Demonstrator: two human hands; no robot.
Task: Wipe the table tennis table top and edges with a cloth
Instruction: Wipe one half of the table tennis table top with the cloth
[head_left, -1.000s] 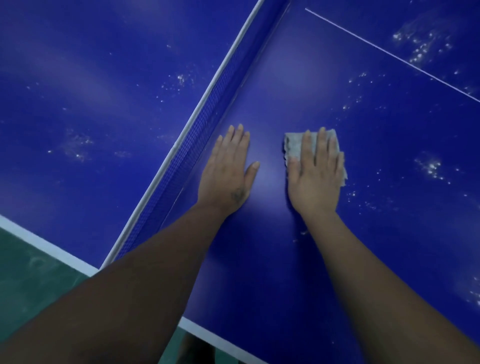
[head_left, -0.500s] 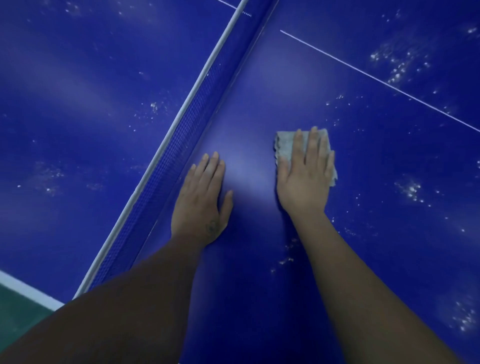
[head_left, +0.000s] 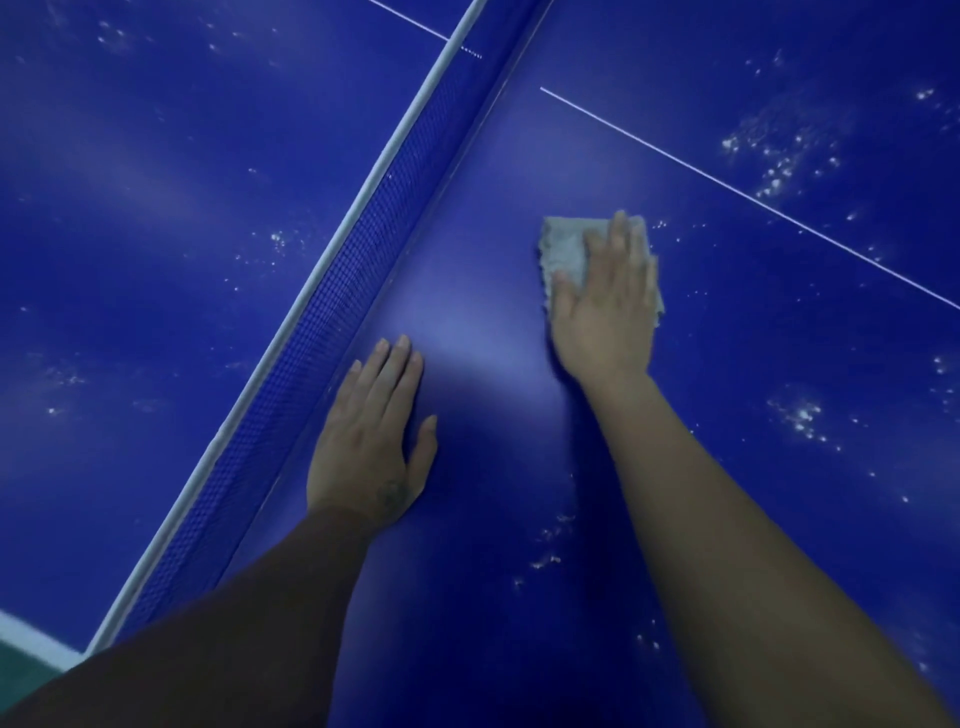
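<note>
The cloth (head_left: 566, 254) lies on the bench (head_left: 779, 338) under the straight fingers (head_left: 618, 244) of our right hand (head_left: 608, 317). Our left hand (head_left: 369, 441) rests flat, released.

The net (head_left: 332, 291) stands as a low barrier from near left to far centre, just left of the left hand (head_left: 371, 436). A bare strip of counter (head_left: 779, 364) separates it from the right hand (head_left: 605, 306), which lies flat on the cloth (head_left: 563, 249). Flat surface stretches far and right.

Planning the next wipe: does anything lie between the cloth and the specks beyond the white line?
Nothing visible does. The right hand presses the cloth flat; only bare blue table and the painted line lie between.
</note>
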